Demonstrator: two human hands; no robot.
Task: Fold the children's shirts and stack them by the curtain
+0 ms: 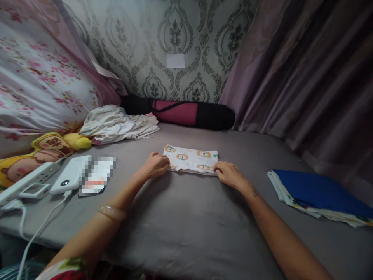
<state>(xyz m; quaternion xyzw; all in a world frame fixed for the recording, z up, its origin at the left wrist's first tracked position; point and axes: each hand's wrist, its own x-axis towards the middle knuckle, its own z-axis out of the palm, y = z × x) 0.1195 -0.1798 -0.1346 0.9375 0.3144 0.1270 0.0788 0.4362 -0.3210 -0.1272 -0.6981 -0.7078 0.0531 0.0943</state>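
Observation:
A white cloth garment (190,159) printed with orange animal patches and small green marks lies folded into a flat rectangle on the grey bed sheet (186,217). My left hand (156,165) grips its left edge near the front corner, fingers curled in. At the opposite side, my right hand (230,175) pinches the front right corner between thumb and fingers. The cloth's front edge is a little wavy, with a lower layer showing beneath it. Which kind of garment it is, I cannot tell.
On the right lies a stack of folded clothes (320,194), blue on top. To the left are a power strip (32,181), a white power bank (71,175), a blurred phone (97,177) and a yellow plush toy (49,149). Crumpled cloth (119,123) and a long bag (192,113) lie behind.

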